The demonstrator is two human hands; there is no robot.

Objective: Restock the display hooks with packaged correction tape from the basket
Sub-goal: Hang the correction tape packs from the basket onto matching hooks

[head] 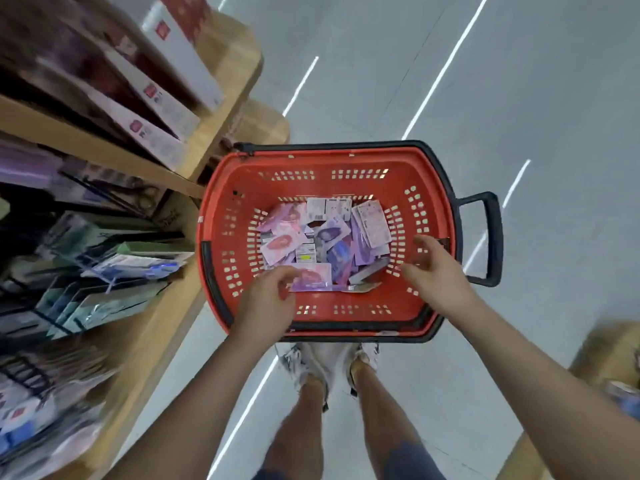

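Observation:
A red plastic basket (pixel 239 188) with a black handle stands on the floor in front of me. Several pink and purple correction tape packets (pixel 313 237) lie loose in its bottom. My left hand (pixel 268 299) hovers over the near left side of the basket, fingers loosely curled just beside a pink packet (pixel 313 278), holding nothing that I can see. My right hand (pixel 434 268) reaches in from the right, fingers spread over the basket's right wall, empty. The display hooks (pixel 93 271) with hanging stationery packs are at the left, blurred.
A wooden shelving unit (pixel 221 109) runs along the left, with boxed goods on top and hanging packs below. My feet stand just behind the basket. A cardboard box (pixel 609 351) sits at the right. Grey floor spreads beyond the basket.

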